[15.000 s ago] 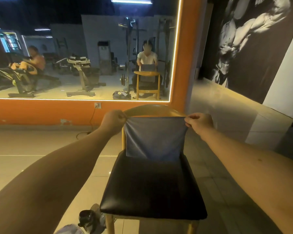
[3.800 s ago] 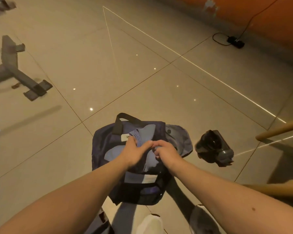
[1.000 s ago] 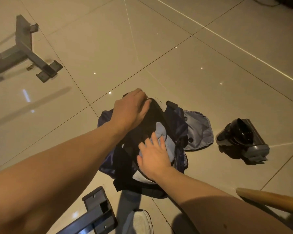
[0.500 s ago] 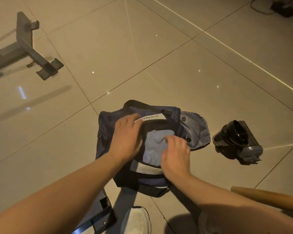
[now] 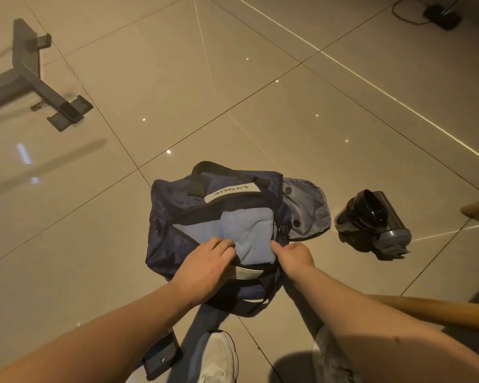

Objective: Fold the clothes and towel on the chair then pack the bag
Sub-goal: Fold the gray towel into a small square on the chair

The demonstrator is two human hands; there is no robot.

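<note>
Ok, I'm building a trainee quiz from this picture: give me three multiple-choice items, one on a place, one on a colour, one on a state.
1. Where does the black bottle lie relative to the bag? A inside it; B on the floor to its right; C on top of it.
2. The towel in the bag is: A light blue; B red; C white.
3. The bag is: A zipped shut; B folded flat; C open.
B: it rests on bare floor; A: pale blue fabric; C: towel visible inside.

On the white label (image 5: 232, 192) of the bag (image 5: 172, 217), upside-down lettering, seemingly "LVOUE"
</note>
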